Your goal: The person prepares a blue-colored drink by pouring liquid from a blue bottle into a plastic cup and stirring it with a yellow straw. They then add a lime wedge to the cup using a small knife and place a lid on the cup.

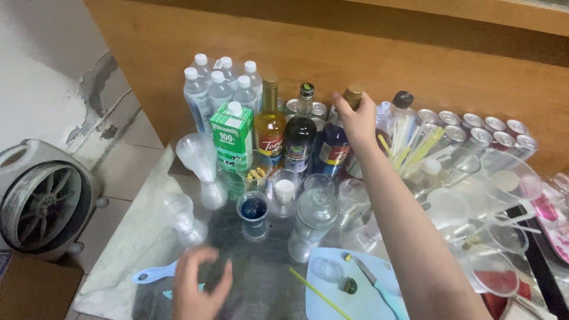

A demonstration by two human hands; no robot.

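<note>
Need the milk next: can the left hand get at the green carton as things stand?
Probably yes, with care. The left hand is empty and low at the front, while the green carton stands behind clear cups and a small blue-filled cup; reaching over them looks possible.

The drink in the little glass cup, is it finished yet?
Not finished. Done: the small clear cup already holds dark blue liquid. In hand: the right hand grips the gold-capped syrup bottle; the left hand hovers empty over the table. Left: the other clear cups look empty.
</note>
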